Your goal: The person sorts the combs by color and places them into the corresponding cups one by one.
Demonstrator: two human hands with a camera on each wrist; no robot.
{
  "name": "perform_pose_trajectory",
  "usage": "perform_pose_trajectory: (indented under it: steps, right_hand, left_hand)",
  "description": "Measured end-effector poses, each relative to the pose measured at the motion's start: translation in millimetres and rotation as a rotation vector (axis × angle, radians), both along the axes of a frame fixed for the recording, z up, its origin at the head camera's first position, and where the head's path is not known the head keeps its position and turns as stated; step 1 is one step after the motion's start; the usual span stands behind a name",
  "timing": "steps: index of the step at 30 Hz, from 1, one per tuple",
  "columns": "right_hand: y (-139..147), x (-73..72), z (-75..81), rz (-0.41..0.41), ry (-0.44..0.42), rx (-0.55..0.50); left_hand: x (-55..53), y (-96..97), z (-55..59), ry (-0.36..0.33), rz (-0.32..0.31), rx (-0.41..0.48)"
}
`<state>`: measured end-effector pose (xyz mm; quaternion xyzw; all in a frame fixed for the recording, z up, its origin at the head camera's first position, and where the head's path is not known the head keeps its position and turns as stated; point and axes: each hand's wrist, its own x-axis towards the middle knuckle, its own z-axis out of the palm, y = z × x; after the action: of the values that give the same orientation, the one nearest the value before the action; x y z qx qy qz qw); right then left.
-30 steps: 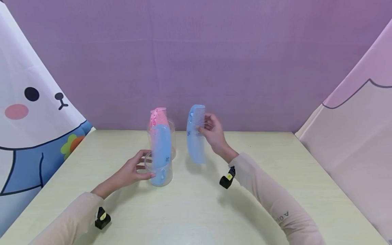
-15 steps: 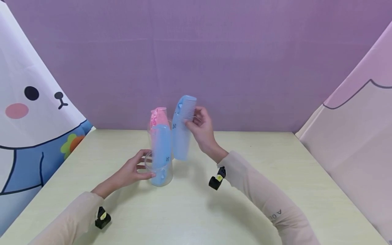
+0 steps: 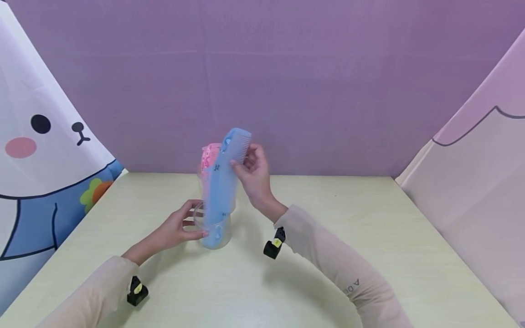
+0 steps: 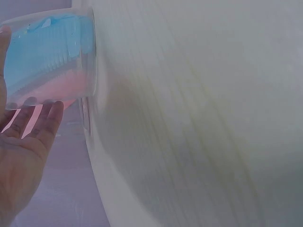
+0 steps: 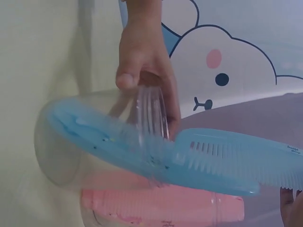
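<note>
My left hand (image 3: 180,230) grips a clear plastic cup (image 5: 52,161) standing on the table, thumb at the front and fingers round the far side. Inside leans a blue comb (image 5: 109,142), its upper part sticking out past the rim. Between thumb and fingers, my right hand (image 3: 256,180) pinches a second blue comb (image 3: 229,166) by its toothed side. This comb is tilted above the cup, its lower end right by the mouth in the right wrist view, and it overlaps the first comb in the head view.
Right behind the front cup stands another clear cup (image 3: 234,202) with pink combs (image 5: 165,203) in it. The pale wooden table (image 3: 328,255) ends at a purple cloth backdrop (image 3: 328,91). Printed cartoon cloth (image 3: 28,182) hangs at the left.
My right hand has carried the blue comb leftward from beside the cups to over the front cup, tilting its top to the right. My left hand has stayed on the cup.
</note>
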<state>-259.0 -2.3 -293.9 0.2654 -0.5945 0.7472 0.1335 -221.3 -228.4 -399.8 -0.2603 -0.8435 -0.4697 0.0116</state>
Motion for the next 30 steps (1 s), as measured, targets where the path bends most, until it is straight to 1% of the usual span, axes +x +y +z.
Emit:
perform_pose_trajectory:
  steps: [3,10,12,18,19,20,26,27,30]
  right_hand:
    - [-5.4,1.9,-6.8,0.004,-0.006,0.015]
    - [-14.4,8.4,-22.1,0.033,-0.060,0.048]
    - [-15.4,13.3,-22.4,0.030,-0.071,0.060]
    - [-16.0,31.7,-16.7,-0.006,-0.083,0.121]
    - [-16.1,33.2,-17.0,-0.009,-0.082,0.128]
    - [-16.6,31.6,-20.4,-0.013,-0.070,0.135]
    - [-16.3,34.8,-24.0,-0.010,-0.072,0.181]
    - [-15.8,37.9,-21.4,-0.007,-0.085,0.190]
    - [-15.4,39.0,-22.1,-0.008,-0.086,0.206]
  left_hand:
    - [0.2,0.3,0.1,0.003,-0.002,0.007]
    - [0.3,1.0,-0.1,0.006,0.010,0.002]
    - [0.3,1.1,0.0,0.005,0.011,0.000]
    - [0.7,1.4,0.4,0.008,0.013,-0.002]
    - [0.8,1.5,0.3,0.009,0.012,-0.002]
    - [0.8,1.5,0.2,0.011,0.011,-0.001]
    - [1.0,1.9,-0.5,0.016,0.008,0.004]
    - [1.2,2.0,-0.4,0.016,0.008,0.005]
    - [1.6,2.4,-0.3,0.019,0.006,0.010]
